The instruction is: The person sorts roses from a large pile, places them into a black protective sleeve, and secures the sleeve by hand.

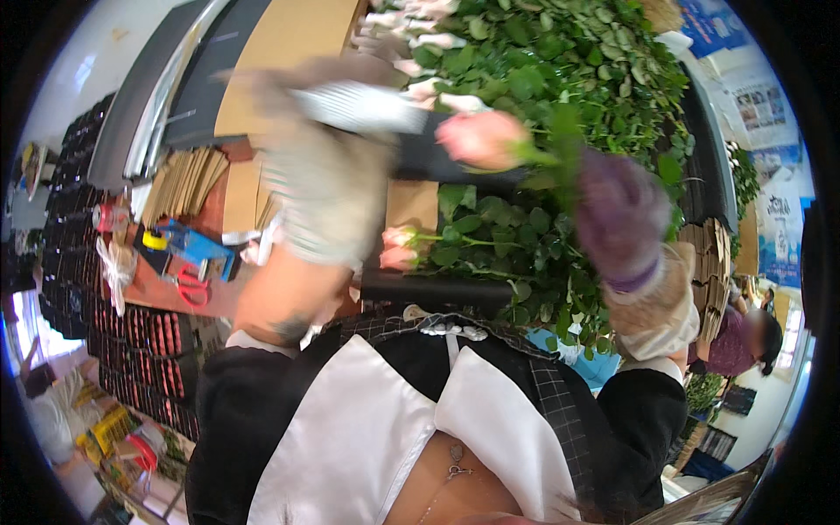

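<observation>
My left hand (328, 170), in a pale knitted glove, is blurred over the left of the work area. A white ribbed piece (364, 108), perhaps corrugated paper, lies between its fingers and thumb. My right hand (620, 213), in a purple glove, grips the leafy stem of a pink rose (482, 139). This rose's bud points left toward the white piece, with a small gap between them. Below it, two pink roses (399, 248) lie with buds to the left, one above the other, by a brown cardboard piece (412, 203).
Leafy rose stems (564, 59) are piled at the back, some buds in pale wraps. On the reddish tabletop are cardboard pieces (187, 180), a blue tool (197, 246), red-handled scissors (193, 287) and a can (110, 218). Cardboard stacks (705, 275) stand at right; another person (732, 341) is beyond.
</observation>
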A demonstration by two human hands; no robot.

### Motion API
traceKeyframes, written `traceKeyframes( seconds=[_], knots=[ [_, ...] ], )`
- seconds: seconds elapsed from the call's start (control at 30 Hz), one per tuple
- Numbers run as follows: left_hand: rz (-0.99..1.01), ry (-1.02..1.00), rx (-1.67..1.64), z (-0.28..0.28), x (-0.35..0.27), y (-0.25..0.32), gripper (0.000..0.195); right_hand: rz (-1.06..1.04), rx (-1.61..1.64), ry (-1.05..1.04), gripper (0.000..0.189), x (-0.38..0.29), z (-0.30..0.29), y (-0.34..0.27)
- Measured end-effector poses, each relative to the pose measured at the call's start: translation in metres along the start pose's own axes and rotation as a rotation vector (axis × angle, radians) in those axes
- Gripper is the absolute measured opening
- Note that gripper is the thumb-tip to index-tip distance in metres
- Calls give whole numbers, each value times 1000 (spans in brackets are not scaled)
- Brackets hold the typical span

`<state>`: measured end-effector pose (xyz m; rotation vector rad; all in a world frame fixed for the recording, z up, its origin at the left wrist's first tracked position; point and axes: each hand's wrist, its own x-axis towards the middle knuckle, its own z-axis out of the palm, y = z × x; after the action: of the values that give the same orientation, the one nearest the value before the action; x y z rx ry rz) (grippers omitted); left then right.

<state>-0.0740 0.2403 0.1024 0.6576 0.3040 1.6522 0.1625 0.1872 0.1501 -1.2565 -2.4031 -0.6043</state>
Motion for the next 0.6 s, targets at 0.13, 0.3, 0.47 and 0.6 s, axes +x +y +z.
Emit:
traceKeyframes(
  seconds=[0.13, 0.3, 0.47, 0.6],
  knots=[
    [-143, -273, 753, -99, -7, 7, 13, 3, 207, -33, 49, -10, 30, -3],
    [-414, -1083, 1552, -150, -51, -55, 44, 35, 437, -449, 56, -53, 148, -39],
    [-598, -1126, 1497, -150, -58, -63, 46, -44, 391, -692, 59, -85, 195, -46],
    [-482, -982, 1407, -163, -65, -51, 39, -72, 456, -774, 59, -71, 192, -48]
  ],
)
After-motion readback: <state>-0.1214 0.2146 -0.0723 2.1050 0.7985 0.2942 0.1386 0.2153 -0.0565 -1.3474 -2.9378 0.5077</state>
